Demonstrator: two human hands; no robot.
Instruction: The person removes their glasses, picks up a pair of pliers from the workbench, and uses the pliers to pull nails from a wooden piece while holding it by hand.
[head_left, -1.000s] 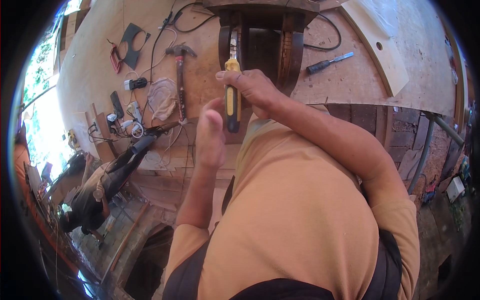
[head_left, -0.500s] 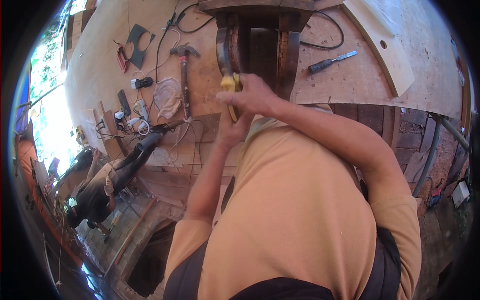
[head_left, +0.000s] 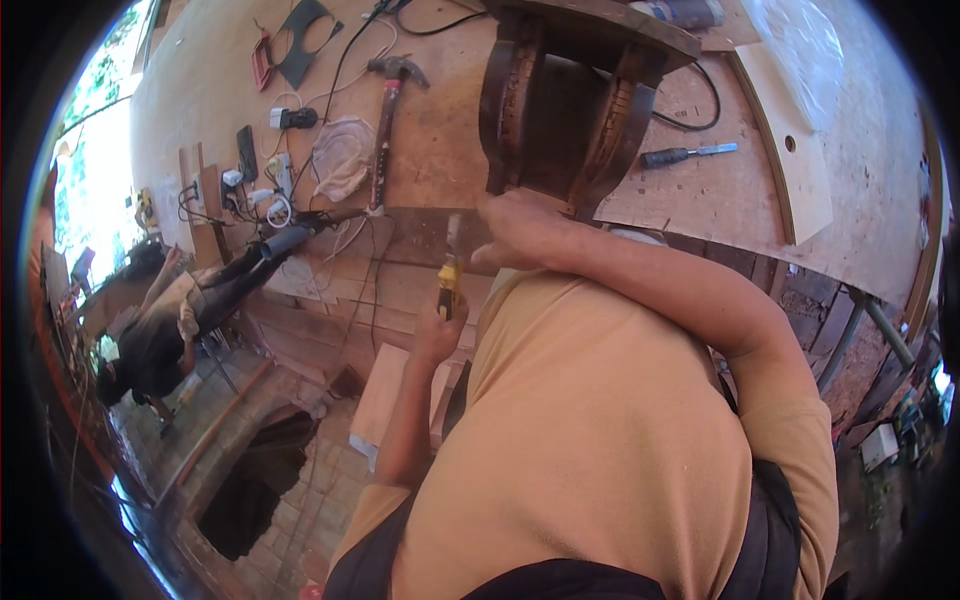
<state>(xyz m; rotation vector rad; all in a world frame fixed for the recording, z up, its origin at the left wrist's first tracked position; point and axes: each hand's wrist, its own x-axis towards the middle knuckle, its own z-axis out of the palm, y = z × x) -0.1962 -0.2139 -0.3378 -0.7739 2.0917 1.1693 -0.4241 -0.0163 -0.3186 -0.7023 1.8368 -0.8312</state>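
Observation:
A dark wooden stool-like piece (head_left: 568, 110) with two curved legs lies at the table's near edge. Light, chipped strips run along the inner sides of its legs. My right hand (head_left: 525, 228) is closed round its near end, partly hiding one leg; the fingertips are hard to see. To the left, off the table's edge, my left hand (head_left: 440, 328) grips a chisel (head_left: 449, 285) by its yellow and black handle. The blade points up and away from me, apart from the wood.
On the table lie a claw hammer (head_left: 385, 120), a crumpled cloth (head_left: 342, 155), another chisel (head_left: 688, 155) and a pale board (head_left: 790, 160) with a hole. Cords and plugs (head_left: 265, 195) cluster at the left. Another person (head_left: 165, 330) stands beyond, at the left.
Both hands were together on the chisel against the left leg. The left hand has drawn it down and left, and the right hand has moved to the wood, which has turned clockwise.

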